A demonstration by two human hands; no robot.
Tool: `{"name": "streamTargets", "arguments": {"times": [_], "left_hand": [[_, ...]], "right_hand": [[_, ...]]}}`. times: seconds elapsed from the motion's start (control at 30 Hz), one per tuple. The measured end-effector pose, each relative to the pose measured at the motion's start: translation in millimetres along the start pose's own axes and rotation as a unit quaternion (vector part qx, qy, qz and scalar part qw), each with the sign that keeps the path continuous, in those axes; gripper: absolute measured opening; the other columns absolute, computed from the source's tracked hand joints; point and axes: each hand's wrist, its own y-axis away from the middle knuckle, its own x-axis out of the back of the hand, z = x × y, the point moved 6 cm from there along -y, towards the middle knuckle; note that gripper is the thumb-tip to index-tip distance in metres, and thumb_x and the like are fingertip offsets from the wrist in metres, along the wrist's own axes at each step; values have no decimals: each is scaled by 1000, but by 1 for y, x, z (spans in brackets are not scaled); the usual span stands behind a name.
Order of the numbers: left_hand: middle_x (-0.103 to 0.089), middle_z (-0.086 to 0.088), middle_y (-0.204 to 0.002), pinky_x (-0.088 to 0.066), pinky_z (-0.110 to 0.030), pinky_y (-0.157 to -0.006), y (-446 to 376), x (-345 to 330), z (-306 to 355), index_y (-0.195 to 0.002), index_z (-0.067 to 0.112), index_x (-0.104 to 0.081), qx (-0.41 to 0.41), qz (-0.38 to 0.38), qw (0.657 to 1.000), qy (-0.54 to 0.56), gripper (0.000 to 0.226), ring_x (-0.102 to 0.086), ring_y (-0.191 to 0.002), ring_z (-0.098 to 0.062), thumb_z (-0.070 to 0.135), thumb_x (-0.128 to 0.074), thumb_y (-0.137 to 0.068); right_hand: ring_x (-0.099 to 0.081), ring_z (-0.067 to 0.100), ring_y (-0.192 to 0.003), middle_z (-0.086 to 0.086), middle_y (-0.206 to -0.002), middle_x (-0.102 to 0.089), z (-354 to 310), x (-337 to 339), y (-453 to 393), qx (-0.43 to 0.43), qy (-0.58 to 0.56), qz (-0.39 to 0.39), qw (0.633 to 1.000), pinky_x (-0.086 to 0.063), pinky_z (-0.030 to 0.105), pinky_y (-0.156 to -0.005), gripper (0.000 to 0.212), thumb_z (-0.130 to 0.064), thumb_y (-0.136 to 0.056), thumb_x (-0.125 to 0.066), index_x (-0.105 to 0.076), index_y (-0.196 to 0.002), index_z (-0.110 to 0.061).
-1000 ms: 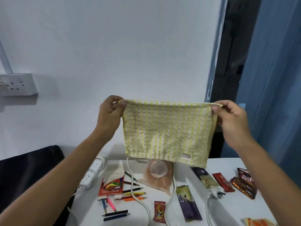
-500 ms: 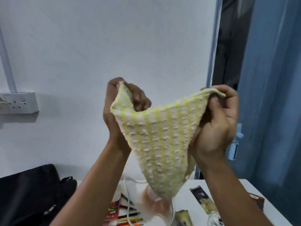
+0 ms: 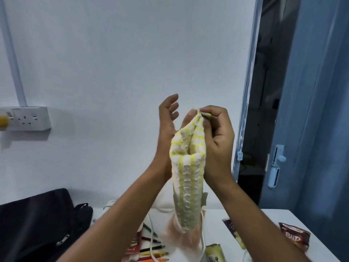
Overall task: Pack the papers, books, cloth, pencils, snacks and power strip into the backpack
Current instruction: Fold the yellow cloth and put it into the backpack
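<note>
A yellow-and-white checked cloth (image 3: 188, 178) hangs folded in half lengthwise above the table. My right hand (image 3: 217, 137) pinches its top corners together. My left hand (image 3: 167, 125) is beside the cloth with its fingers spread and relaxed; its palm lies along the cloth's left side and its thumb touches the top edge. The black backpack (image 3: 37, 220) sits at the table's left. Coloured pencils (image 3: 153, 251) and a pencil box (image 3: 134, 244) lie below my left forearm. Snack packets (image 3: 294, 238) lie on the right. Part of the white power strip (image 3: 110, 204) and its cable (image 3: 150, 222) show behind my left arm.
The white table (image 3: 268, 220) stands against a white wall with a socket (image 3: 30, 118) at the left. A peach-coloured wrapper (image 3: 181, 239) lies under the hanging cloth. A blue door (image 3: 317, 110) with a handle (image 3: 275, 165) stands open on the right.
The cloth was stretched flat between both hands; the hands came together and folded it in half. My left hand has let go of its corner and opened, while the right now holds both corners.
</note>
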Motion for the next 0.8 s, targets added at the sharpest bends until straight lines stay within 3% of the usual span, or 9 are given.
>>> {"name": "streamTargets", "arguments": {"times": [0.07,0.13,0.23,0.3,0.37,0.43,0.57,0.67,0.8], "left_hand": [[-64,-6,-109,-53,-33,-83,7,16,11,-107,20,-55,6,-35,999,11,16,-62,-101,-26,29,-54,-93],[-67,-10,-103,-52,-36,-74,13,30,23,-100,15,-58,-1,-106,994,13,26,-63,-88,-26,36,-54,-87],[-61,5,-113,-55,-27,-66,28,29,26,-117,28,-52,-31,-229,938,-257,55,-65,-89,-14,38,-78,-69],[-61,7,-100,-58,-32,-67,33,39,15,-122,30,-48,-11,-203,911,-359,69,-66,-82,-15,24,-85,-65],[-66,-2,-78,-55,-42,-71,29,53,8,-117,20,-54,40,-158,929,-333,60,-67,-76,-23,15,-85,-66],[-70,-12,-77,-54,-47,-74,31,70,0,-105,12,-63,108,-141,938,-298,49,-68,-77,-33,15,-85,-62],[-61,-1,-66,-48,-29,-63,55,98,-15,-78,5,-63,186,-145,934,-270,16,-60,-63,-13,3,-78,-72],[-58,2,-59,-43,-26,-56,88,128,-29,-76,6,-58,247,-116,922,-276,16,-54,-56,-11,-5,-69,-78],[-61,-5,-68,-45,-21,-61,126,173,-27,-83,0,-60,237,-55,910,-337,12,-57,-63,-13,-6,-69,-78]], "right_hand": [[-59,13,-81,-1,-87,-60,5,10,-5,-11,55,8,998,-50,30,-73,13,-1,-95,-48,-55,-97,-12],[-57,6,-80,-4,-88,-58,12,19,-6,-38,83,15,996,-48,22,-72,11,-6,-95,-51,-54,-100,-15],[-57,8,-83,-2,-90,-58,19,31,-6,-72,87,26,993,-47,19,-69,13,-10,-95,-54,-54,-104,-20],[-59,13,-84,1,-89,-59,24,37,-3,-102,88,28,991,-48,22,-69,15,-12,-94,-56,-55,-106,-21],[-61,13,-79,2,-81,-59,31,40,0,-155,66,7,986,-52,27,-72,20,-12,-92,-59,-56,-109,-21],[-62,12,-73,0,-72,-60,43,40,10,-245,20,-38,969,-53,32,-77,28,-9,-91,-61,-55,-115,-20],[-62,14,-67,8,-83,-65,70,36,45,-418,-70,-135,896,-55,29,-65,42,1,-87,-60,-51,-125,-12],[-63,16,-70,7,-79,-65,88,24,83,-474,-66,-201,854,-55,28,-65,36,8,-83,-60,-59,-116,-7],[-63,14,-69,3,-74,-67,99,-8,129,-480,-57,-273,832,-55,25,-67,22,11,-82,-59,-69,-84,-9]]}}
